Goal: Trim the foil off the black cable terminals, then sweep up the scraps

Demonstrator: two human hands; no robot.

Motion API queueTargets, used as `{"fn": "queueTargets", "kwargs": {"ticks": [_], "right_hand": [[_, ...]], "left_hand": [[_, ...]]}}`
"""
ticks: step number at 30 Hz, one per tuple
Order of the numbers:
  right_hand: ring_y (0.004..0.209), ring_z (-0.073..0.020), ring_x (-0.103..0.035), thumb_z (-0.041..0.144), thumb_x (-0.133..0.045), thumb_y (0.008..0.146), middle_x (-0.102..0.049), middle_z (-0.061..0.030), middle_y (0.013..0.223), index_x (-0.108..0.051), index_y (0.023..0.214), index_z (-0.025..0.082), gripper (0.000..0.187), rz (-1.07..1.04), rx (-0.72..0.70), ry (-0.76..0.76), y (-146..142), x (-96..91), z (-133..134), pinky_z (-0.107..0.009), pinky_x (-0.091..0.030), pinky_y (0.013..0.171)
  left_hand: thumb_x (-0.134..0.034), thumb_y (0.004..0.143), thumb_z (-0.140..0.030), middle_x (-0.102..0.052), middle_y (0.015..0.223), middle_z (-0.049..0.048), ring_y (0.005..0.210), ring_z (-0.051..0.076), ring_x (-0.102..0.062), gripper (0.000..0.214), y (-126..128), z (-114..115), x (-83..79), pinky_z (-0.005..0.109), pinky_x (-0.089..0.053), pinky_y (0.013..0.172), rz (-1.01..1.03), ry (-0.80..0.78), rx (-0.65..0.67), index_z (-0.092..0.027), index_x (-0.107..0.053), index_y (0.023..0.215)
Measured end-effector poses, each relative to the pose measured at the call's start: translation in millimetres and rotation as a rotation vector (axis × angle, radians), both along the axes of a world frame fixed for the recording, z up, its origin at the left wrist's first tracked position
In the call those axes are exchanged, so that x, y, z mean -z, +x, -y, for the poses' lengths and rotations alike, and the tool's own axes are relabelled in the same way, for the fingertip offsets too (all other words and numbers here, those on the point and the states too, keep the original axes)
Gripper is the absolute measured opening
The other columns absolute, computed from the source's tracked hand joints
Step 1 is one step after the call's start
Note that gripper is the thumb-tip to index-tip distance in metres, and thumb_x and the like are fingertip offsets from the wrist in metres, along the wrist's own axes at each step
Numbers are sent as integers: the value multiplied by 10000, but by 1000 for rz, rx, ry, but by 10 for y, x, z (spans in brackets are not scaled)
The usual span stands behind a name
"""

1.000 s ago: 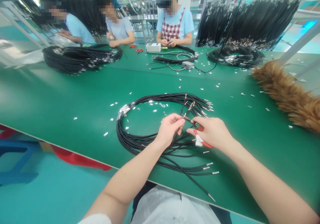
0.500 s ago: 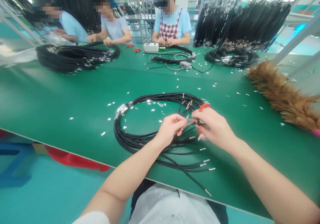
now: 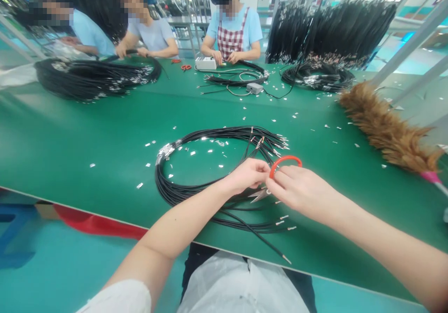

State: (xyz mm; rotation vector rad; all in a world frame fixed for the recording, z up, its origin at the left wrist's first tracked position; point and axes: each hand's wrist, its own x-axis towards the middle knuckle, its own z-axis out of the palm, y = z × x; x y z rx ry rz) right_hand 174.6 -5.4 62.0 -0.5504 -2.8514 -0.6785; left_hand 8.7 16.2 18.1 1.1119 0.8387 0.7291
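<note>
While red-handled scissors are gripped by the right hand, their blades have been swung downward from the left hand, so cutting is presumably paused; whether anything is pinched there cannot be told. Beneath, the black cable coil is spread on the counter.

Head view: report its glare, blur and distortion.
Head view: pale sheen at the left of the green table; head view: the feather duster looks stretched toward the right edge; head view: the hanging cables behind are soft, the scissors in the right hand clearer.
</note>
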Motion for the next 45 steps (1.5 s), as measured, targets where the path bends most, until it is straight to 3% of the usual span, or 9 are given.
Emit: {"fn": "queueTargets", "kwargs": {"ticks": [19,23,26,30,32,34,39,42,45], "right_hand": [[563,-147,-508,6,-451,707,-562,-50,660,-526,797,145,181,133,134,-291,-149,-37,-37,-261,-270,493],[518,-99,-452,22,-458,685,-542,4,630,-524,769,170,182,-93,240,-728,-82,-54,-141,-217,-278,469],[489,-90,-467,136,-501,709,-516,38,579,-468,689,186,63,-409,373,-1325,-8,14,-226,-211,-348,463],[470,-118,-520,259,-579,696,-520,50,563,-398,748,205,196,-865,375,-1894,29,207,-243,-275,-443,483],[509,-126,-543,259,-579,712,-535,41,591,-400,781,207,200,-1055,362,-1729,15,288,-229,-292,-463,518],[618,-137,-575,205,-550,736,-587,-3,708,-443,813,202,132,-1081,324,-1325,1,330,-222,-313,-479,602],[816,-159,-555,41,-418,748,-627,-64,871,-539,820,199,211,-701,18,-457,5,287,-229,-305,-444,702],[662,-134,-514,27,-412,733,-582,-23,692,-555,800,201,235,-611,4,-375,-19,239,-228,-267,-408,613],[598,-106,-488,48,-469,688,-545,9,655,-533,763,193,175,-757,162,-618,-86,205,-270,-239,-393,574]], "left_hand": [[-496,526,-69,-494,457,-46,387,35,-367,98,-23,-53,128,167,-235,382,-73,-32,80,-132,-556,573],[-596,577,-103,-555,536,-14,500,74,-470,57,-58,-9,53,194,-353,486,-52,119,142,-123,-620,624],[-638,625,-170,-581,596,7,540,87,-488,43,-98,43,-37,215,-385,539,-73,276,171,-130,-630,635],[-624,684,-232,-574,642,9,576,85,-495,106,-127,75,-93,210,-392,567,-105,424,-1,-143,-605,629],[-616,699,-258,-534,585,-11,491,61,-446,124,-127,60,-68,194,-352,487,-98,368,-99,-145,-599,654],[-611,707,-298,-496,541,-28,413,44,-386,162,-118,37,-27,188,-291,408,-31,236,-134,-142,-585,670],[-628,690,-350,-446,480,-44,365,32,-347,247,-82,11,21,184,-243,363,99,55,-124,-131,-533,624],[-632,677,-375,-461,491,-41,366,31,-338,269,-77,12,21,187,-228,362,29,65,-128,-130,-532,628],[-607,692,-355,-486,512,-39,382,38,-358,232,-82,29,7,196,-265,392,-166,210,-148,-132,-558,653]]}}
